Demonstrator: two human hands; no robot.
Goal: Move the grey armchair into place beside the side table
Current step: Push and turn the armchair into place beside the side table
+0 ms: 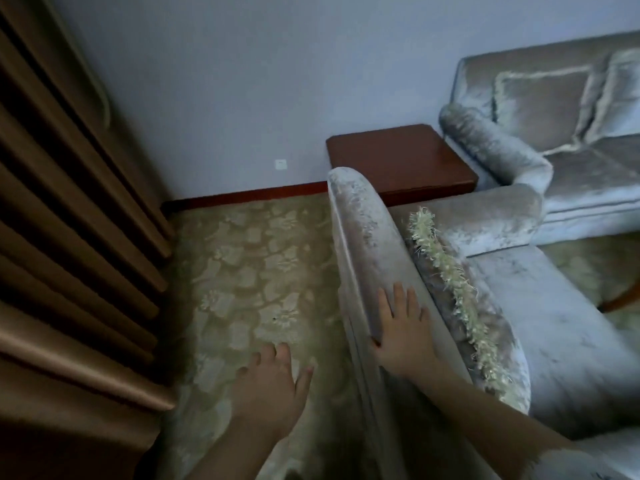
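The grey velvet armchair (367, 233) stands in front of me, seen from behind its backrest, with a fringed cushion (460, 299) leaning inside. Its far arm sits close against the dark red-brown side table (398, 157) by the wall. My right hand (403, 327) lies flat on top of the backrest, fingers spread, thumb hooked over the rear edge. My left hand (273, 382) hovers over the carpet left of the chair, fingers apart and holding nothing.
A matching grey sofa (561, 133) with cushions stands right of the side table. Brown curtains (69, 237) hang along the left. Patterned beige carpet (242, 271) lies between curtains and armchair. A wall socket (280, 164) sits low on the wall.
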